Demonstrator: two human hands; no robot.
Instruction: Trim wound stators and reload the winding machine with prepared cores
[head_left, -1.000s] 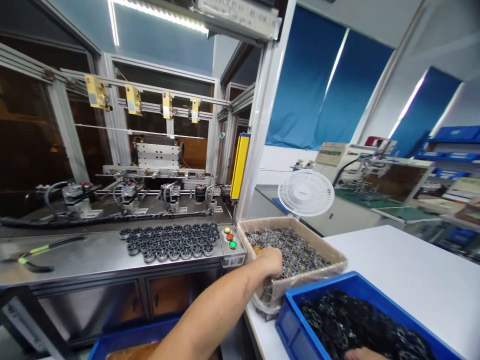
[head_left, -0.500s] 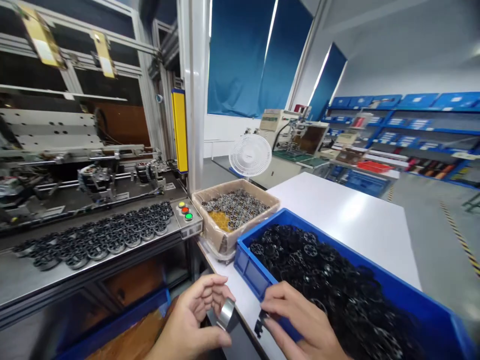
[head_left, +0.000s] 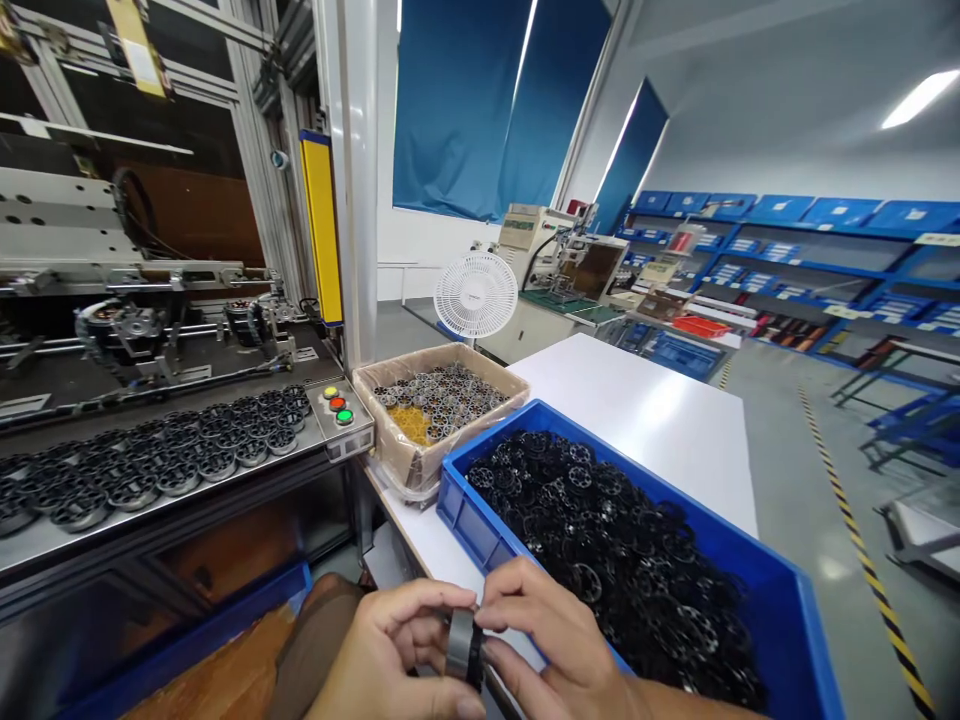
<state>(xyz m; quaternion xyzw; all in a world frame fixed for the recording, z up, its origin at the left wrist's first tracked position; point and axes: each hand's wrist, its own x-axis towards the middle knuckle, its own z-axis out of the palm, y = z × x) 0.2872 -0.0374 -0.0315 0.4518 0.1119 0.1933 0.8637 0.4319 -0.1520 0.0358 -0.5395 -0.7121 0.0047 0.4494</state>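
My left hand is curled round a silver metal ring, held on edge near the bottom of the view. Against the ring's right face sits a black wheel-like plastic part, pinched by the fingers of my right hand. The two pieces touch; whether one is seated inside the other I cannot tell. Just beyond my right hand stands a blue bin, heaped with black spoked plastic parts.
A plastic-lined carton of grey and yellow parts stands left of the bin on the white table. Rows of black-and-metal wheels lie on the machine's ledge beside a button box. Behind is a white fan.
My hands have come together, bringing the black plastic part against the metal ring. The view has shifted to the right.
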